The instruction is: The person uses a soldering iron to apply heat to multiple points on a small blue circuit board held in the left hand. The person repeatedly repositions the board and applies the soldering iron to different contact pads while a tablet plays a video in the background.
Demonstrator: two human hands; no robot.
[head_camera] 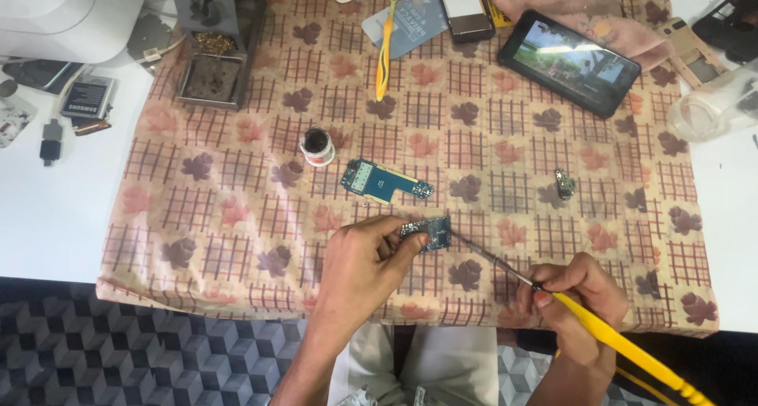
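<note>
My left hand [359, 260] pinches a small blue circuit board [427, 232] and holds it down on the patterned cloth. My right hand [574, 291] grips a soldering iron with a yellow handle [612, 335]; its thin metal tip [482, 254] reaches the board's right edge. A second, longer blue circuit board [384, 181] lies flat on the cloth just beyond my left hand. A small round pot with a dark inside [317, 146] stands to its left.
A soldering stand [212, 43] sits at the back left. A lit phone [566, 61], another phone [466, 10], a yellow tool [385, 55], a small metal part [564, 183] and a clear jar [711, 106] lie around the cloth. A battery [87, 98] rests on the white table at left.
</note>
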